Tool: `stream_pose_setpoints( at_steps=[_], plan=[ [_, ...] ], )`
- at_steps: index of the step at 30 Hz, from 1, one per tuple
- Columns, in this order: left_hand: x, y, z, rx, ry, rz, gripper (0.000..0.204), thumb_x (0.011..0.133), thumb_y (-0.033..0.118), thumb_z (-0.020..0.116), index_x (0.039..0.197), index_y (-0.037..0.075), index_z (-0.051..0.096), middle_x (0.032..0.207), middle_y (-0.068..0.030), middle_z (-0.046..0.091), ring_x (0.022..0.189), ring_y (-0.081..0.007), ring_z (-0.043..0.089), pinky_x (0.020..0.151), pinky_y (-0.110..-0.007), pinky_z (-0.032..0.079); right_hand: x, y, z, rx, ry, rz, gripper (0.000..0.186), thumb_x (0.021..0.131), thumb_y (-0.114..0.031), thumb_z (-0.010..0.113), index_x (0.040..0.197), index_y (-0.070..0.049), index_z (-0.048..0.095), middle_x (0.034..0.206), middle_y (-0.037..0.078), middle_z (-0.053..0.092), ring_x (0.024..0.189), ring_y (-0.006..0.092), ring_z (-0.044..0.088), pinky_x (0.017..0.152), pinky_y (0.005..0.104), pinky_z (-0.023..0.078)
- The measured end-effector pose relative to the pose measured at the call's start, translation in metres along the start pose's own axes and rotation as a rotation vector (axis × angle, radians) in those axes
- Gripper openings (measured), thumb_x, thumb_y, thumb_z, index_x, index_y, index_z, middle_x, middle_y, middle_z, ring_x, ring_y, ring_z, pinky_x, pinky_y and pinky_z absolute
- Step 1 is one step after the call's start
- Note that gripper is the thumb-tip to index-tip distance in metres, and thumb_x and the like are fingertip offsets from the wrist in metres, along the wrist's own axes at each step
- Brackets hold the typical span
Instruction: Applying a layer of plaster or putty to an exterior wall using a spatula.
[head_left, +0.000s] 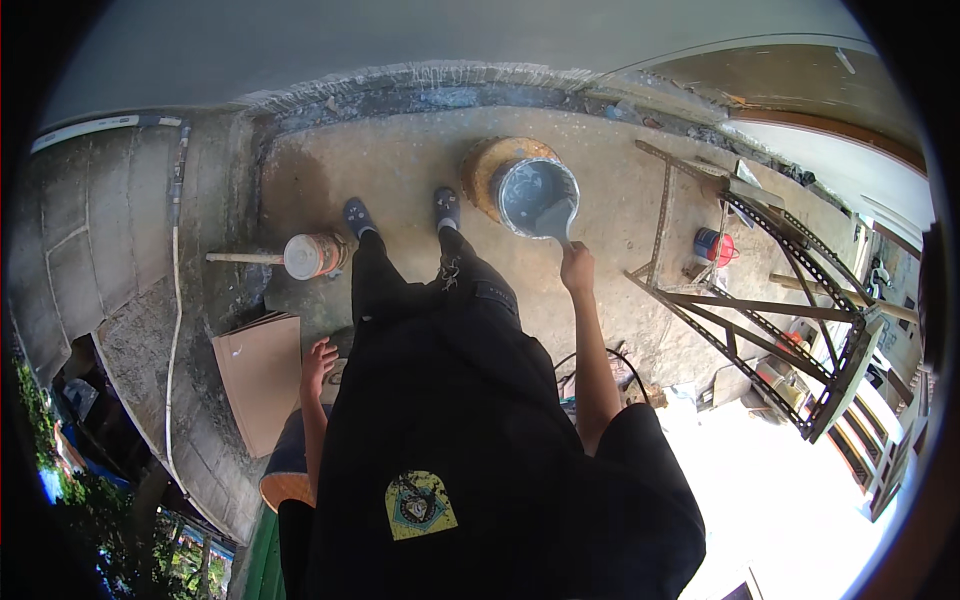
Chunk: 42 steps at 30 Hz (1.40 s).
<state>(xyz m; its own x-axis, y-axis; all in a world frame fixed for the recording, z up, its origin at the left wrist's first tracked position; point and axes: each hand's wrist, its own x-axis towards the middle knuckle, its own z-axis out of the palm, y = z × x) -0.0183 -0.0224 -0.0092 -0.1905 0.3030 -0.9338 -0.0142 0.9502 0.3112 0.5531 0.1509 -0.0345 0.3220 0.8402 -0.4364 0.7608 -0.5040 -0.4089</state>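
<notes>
My right hand (577, 268) is closed round the handle of a grey-coated paintbrush (556, 218). The brush's wide end reaches over the near rim of a bucket (506, 205) with grey paint (527, 183) in it. That bucket stands on a round, yellowish-brown stained base (482, 172), which looks like a drum or stool top. On the other side of my body, my left hand (318, 366) hangs with loosely bent fingers apart and holds nothing. Nearest to it lies a flat piece of brown cardboard (258, 375).
A lidded bucket (312, 256) with a stick (243, 259) beside it stands left of my feet. Ahead rises a grey-painted wall (400, 45) with a rough lower edge. On the right are a perforated metal frame (760, 310) and a small blue-and-red pail (713, 246).
</notes>
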Motion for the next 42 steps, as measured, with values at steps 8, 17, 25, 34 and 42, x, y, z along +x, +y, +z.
stream_pose_setpoints(
  at_steps=[8, 17, 25, 34, 42],
  plan=[
    [0.019, 0.031, 0.018, 0.071, -0.018, 0.047, 0.042, 0.092, 0.04, 0.042, 0.123, 0.012, 0.048, 0.111, -0.0105, 0.06, 0.097, -0.0217, 0.059, 0.086, -0.038, 0.042, -0.047, -0.009, -0.004, 0.022, 0.114, 0.068, 0.023, 0.092, -0.022, 0.044, 0.104, -0.004, 0.05, 0.077, 0.027, 0.06, 0.072, 0.045, 0.058, 0.062, 0.053, 0.043],
    [0.013, 0.026, 0.024, 0.069, 0.003, 0.047, 0.038, 0.094, 0.036, 0.04, 0.122, 0.012, 0.049, 0.111, -0.0109, 0.061, 0.097, -0.0218, 0.06, 0.085, -0.038, 0.043, -0.062, -0.004, 0.017, 0.074, 0.014, 0.088, 0.026, 0.092, -0.019, 0.04, 0.115, -0.009, 0.033, 0.076, 0.031, 0.057, 0.072, 0.05, 0.054, 0.06, 0.0573, 0.039],
    [0.011, 0.009, 0.027, 0.045, -0.011, 0.029, 0.037, 0.095, 0.036, 0.04, 0.121, 0.011, 0.05, 0.109, -0.0105, 0.062, 0.096, -0.0209, 0.06, 0.083, -0.036, 0.044, -0.06, -0.008, 0.017, 0.036, -0.073, 0.113, 0.023, 0.092, -0.019, 0.039, 0.112, -0.008, 0.034, 0.078, 0.033, 0.057, 0.075, 0.052, 0.054, 0.063, 0.0588, 0.039],
    [0.006, 0.026, 0.035, 0.074, 0.012, 0.058, 0.038, 0.094, 0.036, 0.04, 0.121, 0.011, 0.049, 0.11, -0.0109, 0.061, 0.098, -0.0223, 0.059, 0.085, -0.038, 0.043, -0.06, 0.004, 0.032, 0.052, -0.062, 0.058, 0.019, 0.092, -0.019, 0.04, 0.106, -0.006, 0.034, 0.079, 0.031, 0.058, 0.075, 0.05, 0.056, 0.063, 0.057, 0.042],
    [0.012, 0.022, 0.028, 0.077, 0.001, 0.042, 0.039, 0.095, 0.037, 0.039, 0.122, 0.011, 0.049, 0.112, -0.0123, 0.06, 0.1, -0.0238, 0.058, 0.087, -0.04, 0.043, -0.061, 0.0, 0.032, 0.087, -0.043, 0.032, 0.019, 0.092, -0.018, 0.039, 0.105, -0.006, 0.035, 0.075, 0.032, 0.057, 0.072, 0.0506, 0.055, 0.06, 0.0573, 0.041]
  ],
)
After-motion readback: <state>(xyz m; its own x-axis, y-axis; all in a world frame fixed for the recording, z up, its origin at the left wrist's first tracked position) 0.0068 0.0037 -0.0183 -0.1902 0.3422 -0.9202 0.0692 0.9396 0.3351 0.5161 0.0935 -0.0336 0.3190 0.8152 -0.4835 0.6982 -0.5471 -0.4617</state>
